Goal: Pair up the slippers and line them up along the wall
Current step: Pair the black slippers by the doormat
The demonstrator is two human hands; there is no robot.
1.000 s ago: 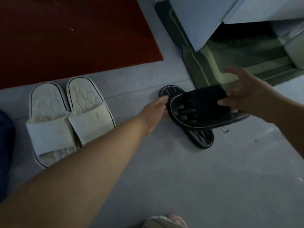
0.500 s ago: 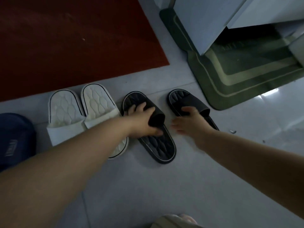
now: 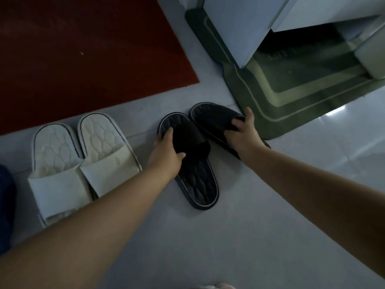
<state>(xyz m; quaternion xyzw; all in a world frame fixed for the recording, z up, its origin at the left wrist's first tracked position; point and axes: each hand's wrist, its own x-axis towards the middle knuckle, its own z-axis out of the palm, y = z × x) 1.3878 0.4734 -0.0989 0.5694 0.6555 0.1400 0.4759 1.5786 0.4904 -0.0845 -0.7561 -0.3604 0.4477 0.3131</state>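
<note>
Two black slippers lie on the grey floor in the middle of the view. My left hand grips the strap of the left black slipper, which lies flat. My right hand grips the strap of the right black slipper, which sits close beside the first, angled up to the left, with its far end by the green mat. A pair of white slippers lies side by side to the left, near the red rug's edge.
A dark red rug covers the floor at the top left. A green doormat lies at the top right under a pale cabinet or door. A dark blue object shows at the left edge. Bare grey floor fills the foreground.
One second ago one black slipper lay across the other. Both now lie on the floor, and the right one has moved in close beside the left one, each gripped by a hand.
</note>
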